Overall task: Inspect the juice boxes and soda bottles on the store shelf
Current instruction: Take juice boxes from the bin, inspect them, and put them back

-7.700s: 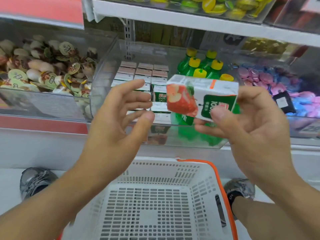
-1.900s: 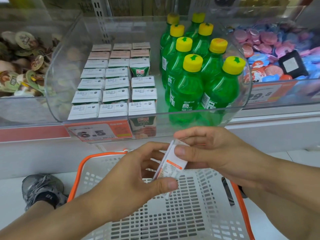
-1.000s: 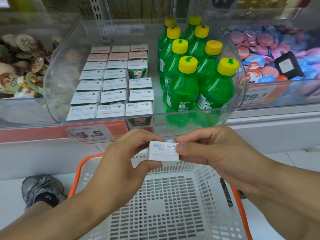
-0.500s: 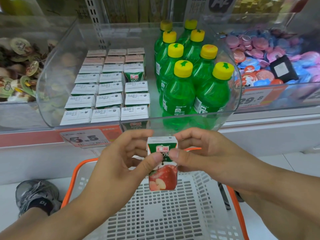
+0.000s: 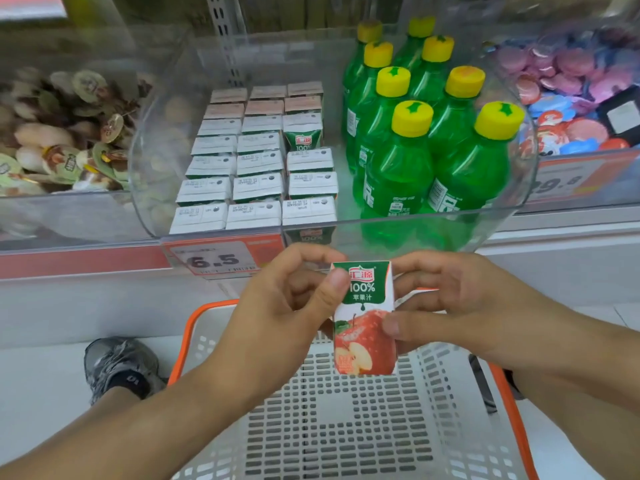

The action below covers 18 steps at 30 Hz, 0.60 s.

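1. The clear bin [image 5: 512, 188] on the store shelf holds both stocks: rows of boxed juice [image 5: 256, 174] on its left side, green soda bottles [image 5: 408, 150] with yellow caps on its right. One gap shows in the right-hand column of boxes, where the front of a carton stands exposed.
2. The white basket [image 5: 346, 427] with an orange rim sits on the floor below the hands, with nothing visible inside it.
3. The bottles are probably the heavier items; smooth, rounded plastic could slip, so the waist below the cap looks the surest hold.
4. The juice box [image 5: 363, 317] is held upright above the basket, front face toward the camera. It likely weighs little, and its carton walls would dent under a hard squeeze; the stiff side edges are the best place to hold it.
5. The left hand [image 5: 287, 306] pinches the box near its top-left corner, thumb on the front.
6. The right hand [image 5: 446, 306] grips the right edge, thumb across the apple picture.
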### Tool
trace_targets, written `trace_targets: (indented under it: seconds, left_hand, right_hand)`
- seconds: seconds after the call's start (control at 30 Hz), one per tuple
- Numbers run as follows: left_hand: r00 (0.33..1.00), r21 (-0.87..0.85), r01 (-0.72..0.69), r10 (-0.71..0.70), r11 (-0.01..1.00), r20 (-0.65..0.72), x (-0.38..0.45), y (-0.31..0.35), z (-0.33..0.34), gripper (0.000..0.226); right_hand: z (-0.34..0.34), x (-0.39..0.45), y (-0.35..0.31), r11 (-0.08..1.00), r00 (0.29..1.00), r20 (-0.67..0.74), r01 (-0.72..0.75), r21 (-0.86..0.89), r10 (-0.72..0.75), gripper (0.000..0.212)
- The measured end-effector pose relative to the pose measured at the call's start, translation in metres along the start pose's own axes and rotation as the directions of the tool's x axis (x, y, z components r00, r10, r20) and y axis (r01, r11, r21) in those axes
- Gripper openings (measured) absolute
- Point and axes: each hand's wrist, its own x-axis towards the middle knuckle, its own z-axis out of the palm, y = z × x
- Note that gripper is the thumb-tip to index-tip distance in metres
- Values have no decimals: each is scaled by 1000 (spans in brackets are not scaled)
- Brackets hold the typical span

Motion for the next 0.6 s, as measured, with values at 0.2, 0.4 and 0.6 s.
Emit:
trace_targets:
  seconds: [0.2,0.4,0.6]
  left_hand:
    - [996,-33,83,-83,996,-10,-1,-1,1,36]
    - [994,-44,108,-109,993,-6,-2,-3,1,36]
    - [995,-54,97,-97,994,8,-3,-2,0,33]
  right_hand:
    - [-3,0,1,997,994,80,-70,-29,72,38]
    - [-7,1,1,995,986,133,-91,-51,97,46]
    - [-5,3,-1,993,991,73,-112,-31,114,40]
